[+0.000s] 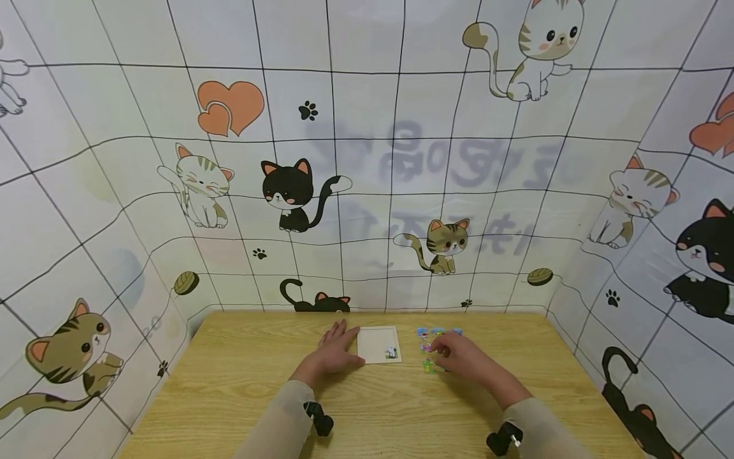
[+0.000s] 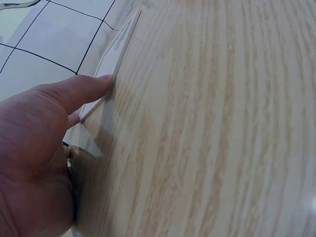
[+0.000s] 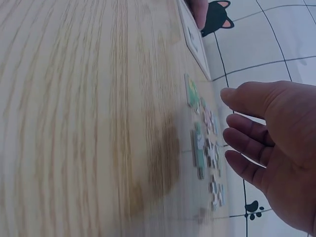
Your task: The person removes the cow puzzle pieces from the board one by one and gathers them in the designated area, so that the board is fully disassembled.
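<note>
A square, light puzzle tray lies on the table, with one small printed puzzle piece in its lower right corner. My left hand is at the tray's left side with fingers spread. Its thumb touches the tray's near edge in the left wrist view. To the right of the tray lie several colourful jigsaw pieces. Over them hovers my right hand, fingers loosely bent. The right wrist view shows nothing between its thumb and fingers, with a green piece just beyond them.
The wooden table is enclosed at the back and sides by a white sheet with a grid and cartoon cats. A black device is on the left wrist, and another on the right.
</note>
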### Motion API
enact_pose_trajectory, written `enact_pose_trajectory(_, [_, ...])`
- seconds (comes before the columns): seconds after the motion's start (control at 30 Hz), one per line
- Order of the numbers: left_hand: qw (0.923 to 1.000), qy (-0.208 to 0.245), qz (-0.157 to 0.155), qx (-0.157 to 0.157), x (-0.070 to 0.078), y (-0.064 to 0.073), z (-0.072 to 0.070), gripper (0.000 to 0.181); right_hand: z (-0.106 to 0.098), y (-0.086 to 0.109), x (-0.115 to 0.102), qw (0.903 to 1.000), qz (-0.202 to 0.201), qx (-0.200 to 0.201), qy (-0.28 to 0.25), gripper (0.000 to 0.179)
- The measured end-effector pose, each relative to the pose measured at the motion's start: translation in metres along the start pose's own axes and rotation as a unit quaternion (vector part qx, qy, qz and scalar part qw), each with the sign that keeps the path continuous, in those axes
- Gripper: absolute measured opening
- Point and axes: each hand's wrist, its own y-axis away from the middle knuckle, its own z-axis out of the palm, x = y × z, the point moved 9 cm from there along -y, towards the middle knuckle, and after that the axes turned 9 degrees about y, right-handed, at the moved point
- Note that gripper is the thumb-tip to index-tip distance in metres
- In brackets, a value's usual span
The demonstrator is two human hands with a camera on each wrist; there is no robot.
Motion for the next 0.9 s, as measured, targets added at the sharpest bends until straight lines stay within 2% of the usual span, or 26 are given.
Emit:
enact_pose_trajectory(0.17, [1.0000, -0.001, 0.001, -0.001, 0.000, 0.001, 0.000, 0.090, 0.006, -0.010, -0.011, 0.9998, -0.018, -0.002, 0.000, 0.014])
enact_pose_trajectory(0.4, [1.0000, 0.003, 0.005, 0.000, 0.001, 0.002, 0.000, 0.090, 0.013, -0.021, -0.030, 0.9988, -0.046, -0.016, -0.001, 0.022])
enact_pose_trajectory(0.6, [1.0000, -0.004, 0.004, 0.000, 0.000, 0.001, -0.001, 0.089, 0.021, -0.038, -0.047, 0.9985, -0.045, -0.030, 0.011, 0.031])
enact_pose_trajectory(0.77, [1.0000, -0.001, 0.001, -0.001, -0.003, -0.002, 0.000, 0.090, 0.033, -0.052, -0.058, 0.9974, -0.036, -0.048, 0.041, 0.037])
enact_pose_trajectory(0.9, [1.0000, 0.005, 0.004, 0.002, -0.010, -0.006, 0.003, 0.090, 0.038, -0.059, -0.067, 0.9961, -0.038, -0.060, 0.053, 0.039])
